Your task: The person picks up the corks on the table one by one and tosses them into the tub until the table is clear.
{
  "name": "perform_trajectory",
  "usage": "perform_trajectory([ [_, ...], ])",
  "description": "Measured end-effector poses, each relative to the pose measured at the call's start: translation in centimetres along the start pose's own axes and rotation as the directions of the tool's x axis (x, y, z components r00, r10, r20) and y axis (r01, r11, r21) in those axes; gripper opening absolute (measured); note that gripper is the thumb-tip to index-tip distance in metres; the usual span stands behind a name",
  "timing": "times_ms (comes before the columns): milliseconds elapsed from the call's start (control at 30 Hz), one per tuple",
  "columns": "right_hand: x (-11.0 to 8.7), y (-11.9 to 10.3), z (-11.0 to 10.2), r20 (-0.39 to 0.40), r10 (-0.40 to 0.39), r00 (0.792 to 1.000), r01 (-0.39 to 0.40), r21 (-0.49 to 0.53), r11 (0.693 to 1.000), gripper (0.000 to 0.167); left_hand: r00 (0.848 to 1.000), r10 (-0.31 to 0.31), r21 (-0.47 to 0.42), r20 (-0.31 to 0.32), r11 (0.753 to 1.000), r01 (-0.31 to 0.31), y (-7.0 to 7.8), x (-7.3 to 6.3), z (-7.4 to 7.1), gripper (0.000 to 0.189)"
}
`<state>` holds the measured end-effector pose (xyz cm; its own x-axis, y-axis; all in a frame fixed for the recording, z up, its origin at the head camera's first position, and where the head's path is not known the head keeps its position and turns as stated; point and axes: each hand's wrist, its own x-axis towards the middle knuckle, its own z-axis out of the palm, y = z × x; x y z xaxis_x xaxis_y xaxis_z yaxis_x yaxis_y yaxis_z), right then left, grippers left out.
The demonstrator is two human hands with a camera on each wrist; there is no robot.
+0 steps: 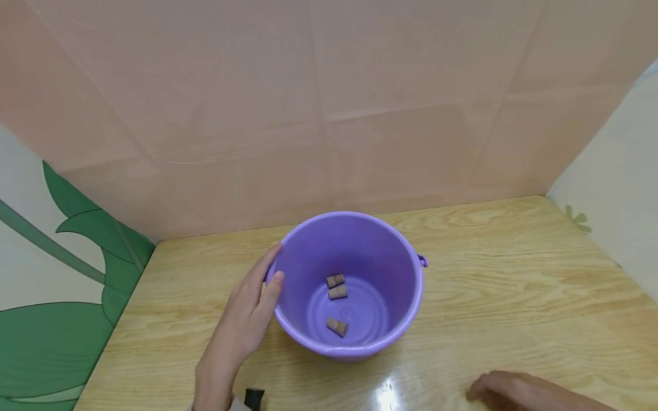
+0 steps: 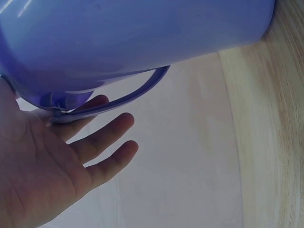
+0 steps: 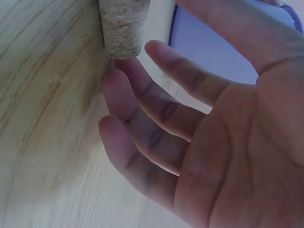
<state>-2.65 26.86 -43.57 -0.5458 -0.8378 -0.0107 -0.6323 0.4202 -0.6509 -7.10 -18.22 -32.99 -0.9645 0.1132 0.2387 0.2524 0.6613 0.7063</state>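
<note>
The purple bucket (image 1: 390,274) has 3 corks (image 1: 337,292) inside. The left hand (image 1: 245,319) pinches its rim (image 1: 354,350); the right hand (image 1: 519,391), loosely spread, is near another cork (image 3: 124,28).

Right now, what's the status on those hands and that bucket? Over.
Left hand gripping purple bucket. Right hand loose beside a cork, contact unclear. More corks inside the bucket. Nothing seen blocking its opening.
</note>
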Motion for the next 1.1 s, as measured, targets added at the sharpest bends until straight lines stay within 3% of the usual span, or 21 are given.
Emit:
perform_trajectory([
  [267,0.1,-0.1,0.1,0.017,0.004,1.0,-0.004,0.035,0.999,0.026,1.0,0.004,0.008,-0.006,1.0,-0.004,0.0,0.0,0.0,0.05],
  [367,0.1,-0.3,0.0,0.084,0.079,0.993,-0.09,0.131,0.987,0.024,1.0,0.006,0.006,-0.007,1.0,-0.006,0.0,0.0,0.0,0.05],
  [533,0.2,-0.7,-0.1,0.163,0.183,0.97,-0.221,0.254,0.942,0.018,1.0,0.005,0.004,-0.007,1.0,-0.005,0.0,0.0,0.1,0.05],
  [667,0.5,-1.1,0.2,0.093,0.151,0.984,-0.165,0.167,0.972,0.006,1.0,0.003,0.01,-0.008,1.0,-0.003,0.0,0.0,0.1,0.05],
  [800,0.8,-1.4,0.1,0.037,0.124,0.992,-0.127,0.091,0.988,0.014,1.0,-0.005,0.008,-0.002,1.0,0.005,0.1,0.0,0.0,0.05],
  [900,0.9,-1.4,-0.2,0.037,0.105,0.994,-0.109,0.112,0.988,0.014,1.0,-0.011,0.005,0.004,1.0,0.011,0.1,0.0,0.0,0.051],
  [1100,1.2,-0.9,-0.6,-0.035,-0.026,0.999,0.03,0.127,0.992,0.016,1.0,-0.007,0.007,0.002,1.0,0.007,0.1,0.0,0.0,0.051],
])
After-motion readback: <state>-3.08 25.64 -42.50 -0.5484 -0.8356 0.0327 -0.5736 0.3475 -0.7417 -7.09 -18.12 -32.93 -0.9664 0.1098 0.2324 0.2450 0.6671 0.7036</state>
